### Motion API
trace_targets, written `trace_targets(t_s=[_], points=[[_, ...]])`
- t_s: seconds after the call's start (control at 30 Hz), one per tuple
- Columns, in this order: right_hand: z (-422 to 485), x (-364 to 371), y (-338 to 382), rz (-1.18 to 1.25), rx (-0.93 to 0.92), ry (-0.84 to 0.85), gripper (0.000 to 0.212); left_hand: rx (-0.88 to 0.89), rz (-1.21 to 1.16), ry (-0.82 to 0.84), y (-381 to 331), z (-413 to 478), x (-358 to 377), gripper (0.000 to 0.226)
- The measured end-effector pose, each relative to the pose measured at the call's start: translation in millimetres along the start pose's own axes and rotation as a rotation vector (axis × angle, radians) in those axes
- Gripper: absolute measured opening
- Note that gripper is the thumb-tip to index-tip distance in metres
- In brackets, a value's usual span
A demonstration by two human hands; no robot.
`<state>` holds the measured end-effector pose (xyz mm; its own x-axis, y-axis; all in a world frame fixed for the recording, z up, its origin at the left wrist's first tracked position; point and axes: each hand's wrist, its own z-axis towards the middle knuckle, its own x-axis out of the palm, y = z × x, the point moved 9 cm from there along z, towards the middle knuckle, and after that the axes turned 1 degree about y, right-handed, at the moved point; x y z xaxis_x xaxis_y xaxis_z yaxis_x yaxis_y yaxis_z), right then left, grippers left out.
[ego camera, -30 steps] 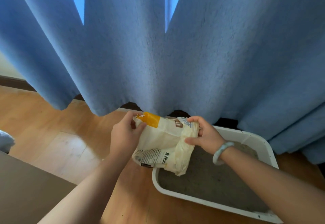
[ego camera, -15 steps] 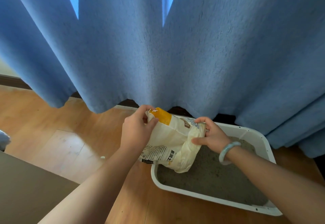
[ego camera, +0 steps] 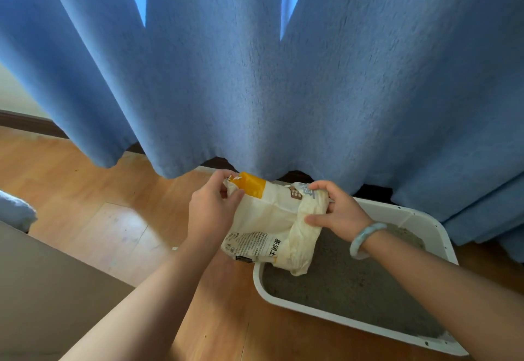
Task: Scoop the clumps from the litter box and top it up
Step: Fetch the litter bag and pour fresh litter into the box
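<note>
Little has changed since a second ago: both hands keep their hold on the bag (ego camera: 272, 219), which stays tilted above the near left corner of the litter box (ego camera: 411, 213). That white plastic tray with rounded corners sits on the wooden floor (ego camera: 99, 205) and holds fine grey litter (ego camera: 354, 290). The bag is crinkled cream plastic with an orange band and black print. Left hand (ego camera: 211, 210) pinches its orange end. Right hand (ego camera: 340, 213), a pale bracelet (ego camera: 363, 240) on the wrist, curls round the crumpled side. Blue curtain (ego camera: 283, 91) hangs behind.
</note>
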<state>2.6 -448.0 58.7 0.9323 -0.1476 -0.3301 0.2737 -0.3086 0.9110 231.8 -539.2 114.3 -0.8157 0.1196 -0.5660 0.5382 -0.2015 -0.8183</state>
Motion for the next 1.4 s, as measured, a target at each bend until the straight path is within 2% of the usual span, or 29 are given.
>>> trace_targets(t_s=[0.23,0.5,0.77,0.83,0.9,0.93,1.0,1.07,1.13,1.23,1.4], points=[[-16,-12,-13,0.073,0.07,-0.025,0.055,0.077,-0.002,0.031,-20,-1,20,0.021],[0,15,30,0.022,-0.084,0.001,0.055,-0.075,-0.043,-0.18,24,8,-22,0.022],[26,49,58,-0.096,-0.153,0.044,0.062,-0.144,-0.007,-0.224,52,10,-43,0.018],[29,54,63,-0.12,-0.169,0.051,0.063,-0.155,0.008,-0.24,57,10,-47,0.024],[32,60,67,-0.14,-0.184,0.068,0.065,-0.143,0.085,-0.295,57,9,-53,0.042],[33,64,69,-0.149,-0.187,0.08,0.066,-0.111,0.14,-0.332,52,7,-56,0.048],[37,71,75,-0.166,-0.19,0.105,0.068,0.004,0.241,-0.364,32,4,-55,0.048],[41,79,81,-0.163,-0.194,0.128,0.071,0.084,0.323,-0.285,15,2,-43,0.041],[44,90,87,-0.111,-0.189,0.172,0.074,0.122,0.368,-0.172,7,2,-31,0.046],[44,109,96,-0.063,-0.2,0.235,0.081,0.145,0.308,-0.052,10,6,-21,0.051],[42,137,99,0.008,-0.186,0.35,0.099,0.071,0.247,-0.088,28,8,-40,0.053]])
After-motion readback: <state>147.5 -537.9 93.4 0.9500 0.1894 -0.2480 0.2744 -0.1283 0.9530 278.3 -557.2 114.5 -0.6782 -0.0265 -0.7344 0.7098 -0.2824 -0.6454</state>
